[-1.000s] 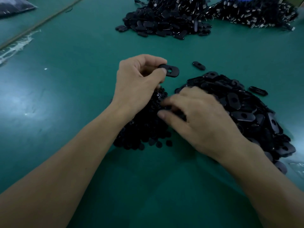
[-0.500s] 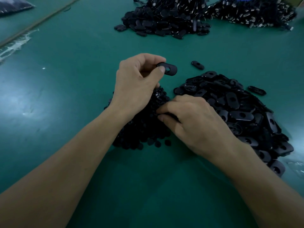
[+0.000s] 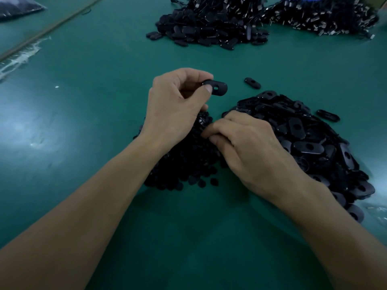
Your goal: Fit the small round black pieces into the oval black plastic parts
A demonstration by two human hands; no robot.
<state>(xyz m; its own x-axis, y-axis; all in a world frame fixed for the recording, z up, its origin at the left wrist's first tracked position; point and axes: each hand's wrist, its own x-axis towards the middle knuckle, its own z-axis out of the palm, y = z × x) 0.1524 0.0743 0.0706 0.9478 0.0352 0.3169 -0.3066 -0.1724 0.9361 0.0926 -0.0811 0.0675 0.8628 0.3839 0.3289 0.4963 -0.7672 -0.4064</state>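
My left hand (image 3: 176,105) pinches one oval black part (image 3: 217,88) between thumb and forefinger, held above the table with its centre hole showing. Below it lies a heap of small round black pieces (image 3: 188,164). My right hand (image 3: 249,151) sits on that heap's right edge with its fingers curled down into the pieces; what the fingertips hold is hidden. A large pile of oval black parts (image 3: 310,143) spreads to the right, partly under my right wrist.
Two loose oval parts (image 3: 252,83) (image 3: 328,115) lie on the green table (image 3: 83,122) near the pile. Farther back sit a heap of black oval parts (image 3: 209,28) and a heap of black parts with metal pins (image 3: 326,17). Clear plastic wrap (image 3: 18,57) lies far left.
My right hand has drawn back left from the oval pile onto the round pieces and curled its fingers. My left hand keeps the oval part almost still.
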